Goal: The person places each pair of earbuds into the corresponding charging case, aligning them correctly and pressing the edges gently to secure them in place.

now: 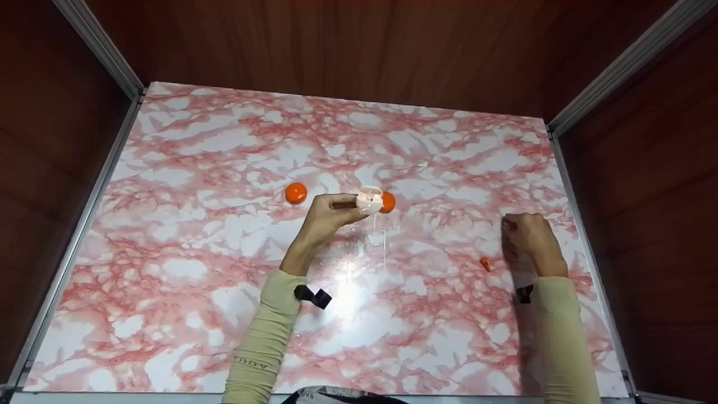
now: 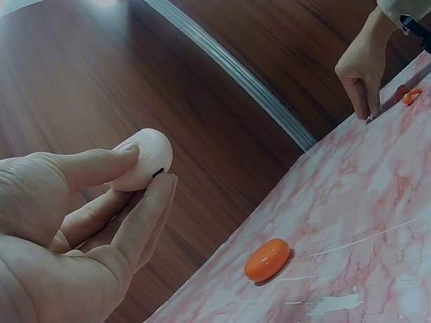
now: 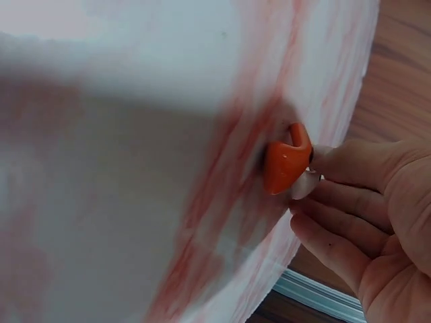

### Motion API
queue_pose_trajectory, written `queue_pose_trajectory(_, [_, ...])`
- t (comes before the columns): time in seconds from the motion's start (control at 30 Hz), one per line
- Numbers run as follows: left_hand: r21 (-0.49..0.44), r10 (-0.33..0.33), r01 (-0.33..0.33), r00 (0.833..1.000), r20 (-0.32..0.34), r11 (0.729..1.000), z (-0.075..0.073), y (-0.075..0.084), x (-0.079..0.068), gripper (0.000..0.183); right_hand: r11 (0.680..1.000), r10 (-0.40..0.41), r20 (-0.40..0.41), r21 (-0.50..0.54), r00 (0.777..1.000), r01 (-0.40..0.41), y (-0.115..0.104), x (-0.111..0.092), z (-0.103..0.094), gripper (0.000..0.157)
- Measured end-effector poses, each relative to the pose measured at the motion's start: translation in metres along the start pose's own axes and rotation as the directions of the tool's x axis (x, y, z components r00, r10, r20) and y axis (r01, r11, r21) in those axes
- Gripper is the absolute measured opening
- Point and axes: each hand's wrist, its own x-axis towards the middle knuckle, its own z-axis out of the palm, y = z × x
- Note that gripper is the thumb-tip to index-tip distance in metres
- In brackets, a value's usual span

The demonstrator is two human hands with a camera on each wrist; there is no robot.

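Up over the middle of the table, my left hand (image 1: 325, 219) holds a pale pink earbud case (image 1: 369, 205) between thumb and fingers. Its lid looks raised in the head view, and a small dark port shows on its shell (image 2: 149, 156) in the left wrist view. At the right side of the table, my right hand (image 1: 534, 238) pinches a pale earbud (image 3: 306, 184) close to the surface. That earbud is partly hidden by the fingers and by an orange earbud (image 3: 285, 167) lying on the table, left of the right hand in the head view.
Two rounded orange cases lie on the marbled table: one left case (image 1: 295, 192) beyond the left hand, and another case (image 1: 387, 202) partly behind the pale case. Dark wood panels (image 1: 348, 50) and metal rails (image 1: 622, 62) border the table.
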Motion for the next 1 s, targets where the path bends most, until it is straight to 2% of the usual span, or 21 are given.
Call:
queue_pose_trajectory(0.17, [0.000,0.002,-0.002,1.000,-0.009,1.000,0.001,0.000,0.001,0.036,0.999,-0.024,-0.013,-0.046,1.000,0.024,0.000,-0.001,0.001,0.017])
queue_pose_trajectory(0.33, [0.008,-0.003,0.003,1.000,-0.018,1.000,0.001,0.000,0.001,0.036,0.992,-0.065,0.009,-0.109,0.998,0.066,-0.001,-0.004,0.003,0.012])
queue_pose_trajectory(0.5, [0.012,-0.009,0.009,1.000,-0.021,1.000,0.000,0.000,0.001,0.035,0.993,-0.059,0.030,-0.102,0.998,0.062,-0.002,-0.013,0.003,0.009])
queue_pose_trajectory(0.6, [0.015,-0.003,0.003,1.000,-0.016,1.000,-0.001,0.001,0.001,0.035,0.995,-0.053,0.042,-0.086,0.998,0.057,-0.002,-0.018,0.003,0.013])
queue_pose_trajectory(0.83, [0.010,0.005,-0.005,1.000,-0.010,1.000,0.001,-0.001,0.002,0.036,0.986,-0.140,-0.035,-0.100,0.989,0.136,0.001,-0.023,0.010,0.027])
queue_pose_trajectory(1.0, [0.011,-0.008,0.008,1.000,-0.006,1.000,0.003,-0.001,0.003,0.039,0.980,-0.170,-0.048,-0.116,0.984,0.163,0.002,-0.024,0.014,0.031])
